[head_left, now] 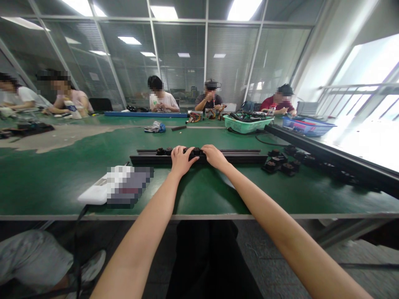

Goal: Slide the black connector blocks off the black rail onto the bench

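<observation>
White device (93, 193) near the surface (199, 197) edge, left, presumably clear of the arms. Black rail (243, 159) lies crosswise ahead, likely for two-handed reach. Left hand (181, 162) spread over it, right hand (215, 158) curled narrower, both at small black blocks (168, 151); probably steadying, can't tell actual grip. Loose blocks (289, 167) right, within reach. Green basket (247, 124) beyond.

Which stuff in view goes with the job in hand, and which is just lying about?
In hand:
- black rail
- blocks along it, left hand and right hand at them
- loose parts to the right, probably

Seemingly just lying about:
- white device
- cloth
- green basket
- blue basket
</observation>
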Action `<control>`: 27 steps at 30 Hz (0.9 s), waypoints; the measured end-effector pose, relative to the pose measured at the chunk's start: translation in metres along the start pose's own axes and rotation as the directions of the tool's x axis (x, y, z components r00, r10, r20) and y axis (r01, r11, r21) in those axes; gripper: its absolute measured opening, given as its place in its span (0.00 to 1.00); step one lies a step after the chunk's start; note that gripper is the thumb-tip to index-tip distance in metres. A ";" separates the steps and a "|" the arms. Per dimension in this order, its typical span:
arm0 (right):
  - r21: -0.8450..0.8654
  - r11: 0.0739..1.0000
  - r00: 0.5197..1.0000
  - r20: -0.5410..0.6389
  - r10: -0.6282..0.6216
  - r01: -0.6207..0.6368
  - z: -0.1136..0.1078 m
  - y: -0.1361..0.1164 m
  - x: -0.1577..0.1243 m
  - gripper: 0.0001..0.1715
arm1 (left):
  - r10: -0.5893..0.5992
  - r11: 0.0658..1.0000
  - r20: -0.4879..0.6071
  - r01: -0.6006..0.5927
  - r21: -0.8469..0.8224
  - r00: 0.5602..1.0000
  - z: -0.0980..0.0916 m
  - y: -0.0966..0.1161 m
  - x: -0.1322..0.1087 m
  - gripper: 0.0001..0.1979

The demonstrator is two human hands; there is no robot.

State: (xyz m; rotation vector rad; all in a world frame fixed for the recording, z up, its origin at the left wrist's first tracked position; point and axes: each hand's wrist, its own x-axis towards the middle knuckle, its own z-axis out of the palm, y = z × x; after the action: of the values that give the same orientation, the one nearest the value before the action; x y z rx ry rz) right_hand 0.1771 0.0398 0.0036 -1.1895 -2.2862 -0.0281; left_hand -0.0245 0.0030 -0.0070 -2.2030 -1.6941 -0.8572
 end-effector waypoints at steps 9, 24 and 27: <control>-0.004 1.000 1.000 -0.004 0.000 -0.001 -0.002 0.001 -0.004 0.29 | 0.003 1.000 0.002 -0.003 0.013 1.000 -0.001 0.000 0.000 0.26; 0.012 1.000 1.000 -0.003 0.014 -0.014 -0.009 0.007 -0.008 0.30 | -0.005 1.000 0.009 0.005 0.014 1.000 -0.002 0.001 -0.001 0.26; 0.013 1.000 1.000 0.001 0.013 -0.013 -0.010 0.007 -0.009 0.29 | -0.002 1.000 0.004 0.002 0.010 1.000 -0.001 0.000 0.000 0.26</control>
State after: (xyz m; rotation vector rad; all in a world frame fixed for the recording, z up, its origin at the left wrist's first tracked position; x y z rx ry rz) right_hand 0.1911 0.0344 0.0063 -1.1980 -2.2756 -0.0082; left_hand -0.0245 0.0021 -0.0064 -2.1981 -1.6992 -0.8431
